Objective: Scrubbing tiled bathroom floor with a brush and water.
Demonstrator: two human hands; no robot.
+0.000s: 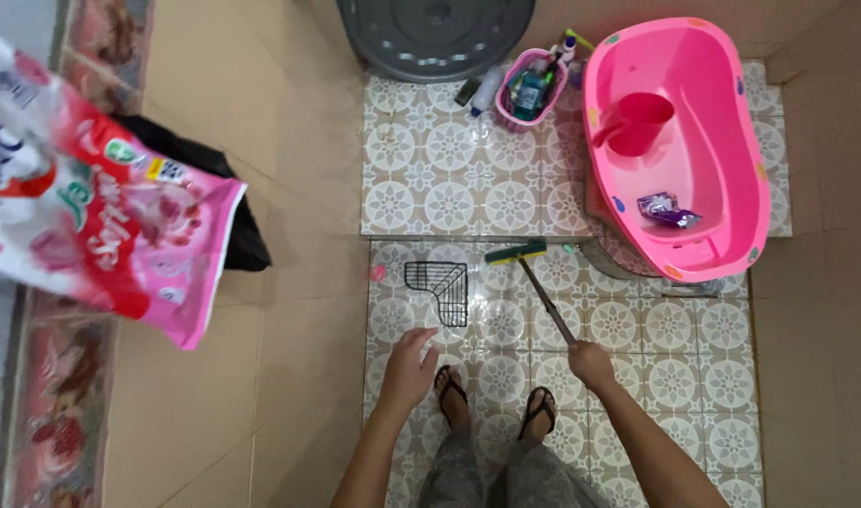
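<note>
One long-handled brush point(529, 268) rests on the patterned tile floor point(694, 329), its green and yellow head just below the step, its thin dark handle slanting back to the right hand point(590, 363), which is closed around the end of it. The left hand point(409, 369) hangs open, fingers spread, touching nothing, above the floor just below one black wire corner rack point(440, 290) lying flat on the tiles. Two feet in two black flip-flops point(494, 404) stand between the hands.

On the raised tiled step sits one pink tub point(736, 122), tilted over the edge. Inside it are one pink scoop cup point(637, 122) and one small purple crumpled sachet point(667, 209). Beside the tub stands one small pink basket point(512, 111) packed with bottles, too crowded to count, with one white bottle point(487, 89) lying just left of it. One grey round lid point(435, 33) lies at the top.

At the left hangs one large pink, red and white plastic bag point(101, 216) printed with lettering, in front of one black bag point(233, 207).
</note>
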